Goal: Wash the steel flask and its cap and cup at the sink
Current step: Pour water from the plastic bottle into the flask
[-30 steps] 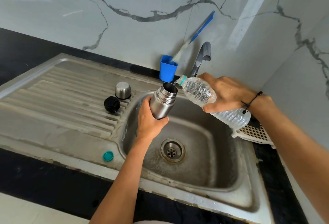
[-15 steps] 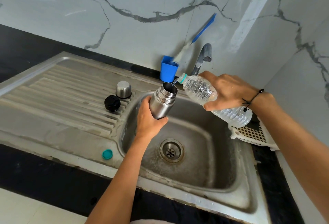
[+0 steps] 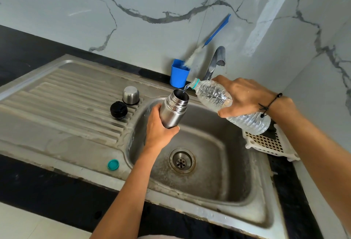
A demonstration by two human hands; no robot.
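Steel flask (image 3: 173, 111), uncapped and tilted, sits over the sink (image 3: 209, 191) basin in the left hand (image 3: 158, 132), fingers wrapped round its lower body. Right hand (image 3: 245, 96) fingers clamp a clear plastic bottle (image 3: 214, 95), tipped so water runs into the flask's mouth. On the draining board to the left stand the steel cup (image 3: 131, 95), upside down, and black cap (image 3: 118, 109), just beside each other.

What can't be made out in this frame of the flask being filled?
Head view only:
- Water level inside the flask: dark interior.
- Flask base: covered by the left hand.
- White basket: partly behind the plastic bottle and right hand.
- Brush bristle end: inside the blue holder.
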